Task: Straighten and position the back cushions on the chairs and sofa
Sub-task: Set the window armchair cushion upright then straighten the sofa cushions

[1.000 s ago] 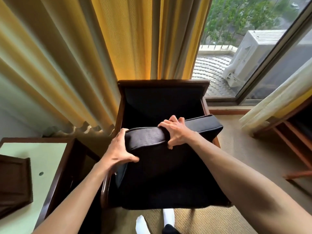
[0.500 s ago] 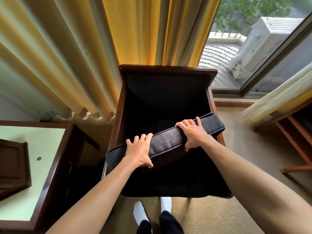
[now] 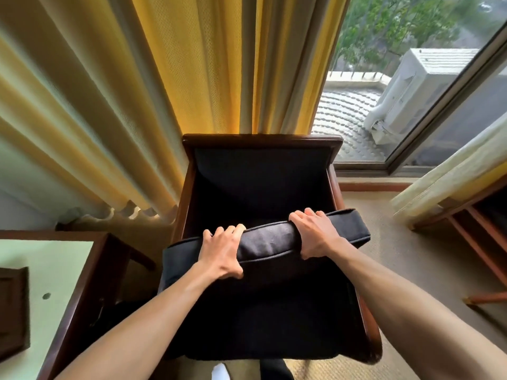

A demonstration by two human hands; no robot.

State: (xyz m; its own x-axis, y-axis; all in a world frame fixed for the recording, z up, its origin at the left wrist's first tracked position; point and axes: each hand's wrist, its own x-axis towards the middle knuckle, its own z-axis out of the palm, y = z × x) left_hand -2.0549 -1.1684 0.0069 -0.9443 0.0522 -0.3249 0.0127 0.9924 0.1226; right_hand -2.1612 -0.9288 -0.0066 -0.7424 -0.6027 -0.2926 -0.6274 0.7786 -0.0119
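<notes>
A dark wooden armchair (image 3: 262, 139) with black upholstery stands against the yellow curtain. A black back cushion (image 3: 270, 242) is held up across the seat, slanting from lower left to upper right, its ends sticking out past both armrests. My left hand (image 3: 222, 252) grips its top edge left of the middle, fingers curled over the far side and thumb on the near face. My right hand (image 3: 315, 233) grips the same edge to the right in the same way. The chair's backrest behind the cushion is uncovered.
A wooden side table (image 3: 82, 283) with a pale green top stands at the left, a dark tray (image 3: 12, 311) on it. A second wooden chair frame (image 3: 472, 237) is at the right. The curtain (image 3: 164, 78) hangs behind, and a window (image 3: 411, 91) shows at upper right. The floor is carpet (image 3: 411, 270).
My left hand moved from the cushion's left end onto its top edge a second ago. The cushion has since stayed across the seat in both hands, with only the view shifting.
</notes>
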